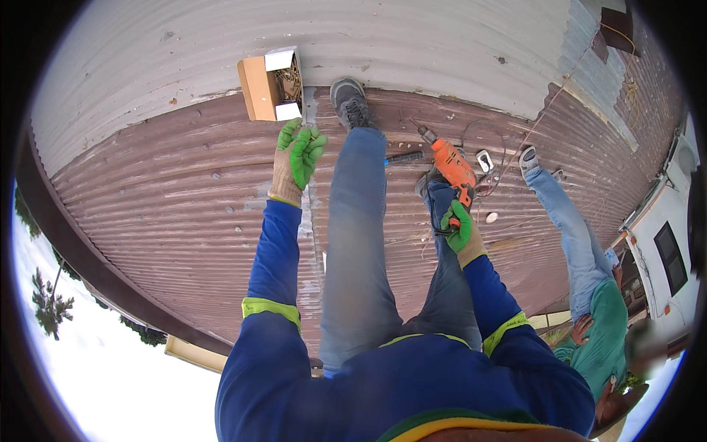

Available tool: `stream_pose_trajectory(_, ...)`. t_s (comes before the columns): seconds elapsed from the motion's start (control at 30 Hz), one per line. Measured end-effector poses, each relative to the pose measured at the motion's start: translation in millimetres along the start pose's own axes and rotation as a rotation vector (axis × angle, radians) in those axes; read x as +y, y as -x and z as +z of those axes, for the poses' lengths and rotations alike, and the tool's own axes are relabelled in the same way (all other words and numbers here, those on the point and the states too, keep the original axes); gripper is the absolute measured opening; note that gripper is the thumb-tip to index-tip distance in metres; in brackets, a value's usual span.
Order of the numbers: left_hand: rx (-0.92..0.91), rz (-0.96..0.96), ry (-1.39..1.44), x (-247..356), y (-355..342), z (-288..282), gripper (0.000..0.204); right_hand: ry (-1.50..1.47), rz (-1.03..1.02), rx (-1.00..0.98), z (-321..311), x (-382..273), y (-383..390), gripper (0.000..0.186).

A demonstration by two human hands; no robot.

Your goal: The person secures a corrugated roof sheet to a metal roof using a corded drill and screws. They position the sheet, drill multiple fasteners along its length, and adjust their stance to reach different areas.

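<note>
an orange drill (454, 165) is gripped by the right hand (460, 230); the left hand (297, 156) is held near an open box (259, 88), whether closed cannot be told.

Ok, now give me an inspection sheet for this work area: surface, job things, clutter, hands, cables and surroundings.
Surface: corrugated roof, brown and grey sheets, worn, with loose bits scattered.
Job things: orange drill; open cardboard box holding small screw-like pieces.
Clutter: black-handled tool and white oval piece lying near the drill.
Hands: gloved right hand grips the drill; gloved left hand is by the box, fingers bent, contents unclear.
Cables: dark cord looping beside the drill; thin line crossing the roof.
Surroundings: co-worker in green at right; white building beyond.
</note>
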State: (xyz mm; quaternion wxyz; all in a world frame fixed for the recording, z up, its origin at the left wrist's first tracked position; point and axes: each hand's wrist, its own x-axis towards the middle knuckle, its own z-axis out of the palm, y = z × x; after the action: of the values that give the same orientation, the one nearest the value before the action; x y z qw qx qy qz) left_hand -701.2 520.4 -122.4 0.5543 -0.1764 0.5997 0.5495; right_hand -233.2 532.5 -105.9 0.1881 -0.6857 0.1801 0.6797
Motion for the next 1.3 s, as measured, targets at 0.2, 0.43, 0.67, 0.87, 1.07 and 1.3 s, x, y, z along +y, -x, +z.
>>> stream_pose_trajectory(0.2,-0.028,-0.233,-0.333,34.7,91.0,30.0,0.030,0.025,-0.125,0.039,32.7,-19.4,27.8,0.013)
stream_pose_trajectory(0.43,-0.134,-0.101,-0.521,22.2,109.3,52.6,0.027,-0.086,-0.209,-0.008,54.8,-30.2,62.8,0.018)
stream_pose_trajectory(0.67,-0.105,0.006,-0.533,-15.6,142.7,35.5,0.031,0.111,-0.374,-0.099,43.7,-55.2,104.7,0.028)
stream_pose_trajectory(0.87,0.058,0.141,-0.544,-72.8,191.8,7.9,0.024,0.199,-0.451,-0.301,-46.2,-47.5,275.9,0.033)
stream_pose_trajectory(1.07,0.190,0.252,-0.601,-109.1,204.0,7.7,0.022,0.336,-0.364,-0.453,-76.2,-67.4,337.9,0.031)
stream_pose_trajectory(1.3,0.272,0.256,-0.688,-120.0,232.4,-19.8,0.015,0.381,-0.425,-0.233,-97.4,-27.0,321.9,0.029)
